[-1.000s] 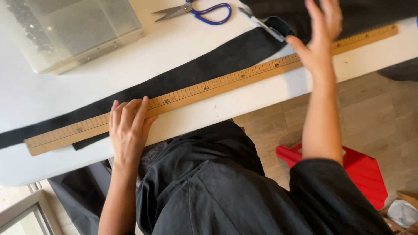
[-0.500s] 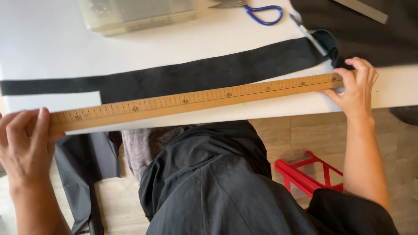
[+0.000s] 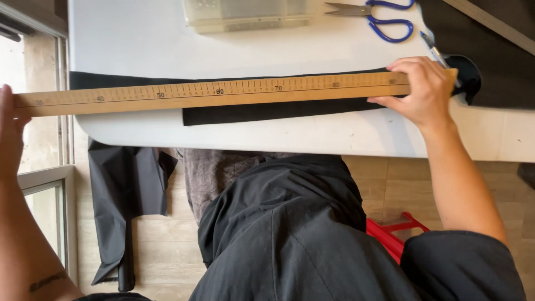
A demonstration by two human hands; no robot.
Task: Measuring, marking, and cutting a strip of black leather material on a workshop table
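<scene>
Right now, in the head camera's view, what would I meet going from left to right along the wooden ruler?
Left hand at the ruler's end → long wooden ruler → black fabric strip beneath it on the white table → right hand gripping the other end.

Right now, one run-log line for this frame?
left hand: holds end of wooden ruler | right hand: grips other end | ruler: along black fabric strip on white table | scissors: untouched
</scene>
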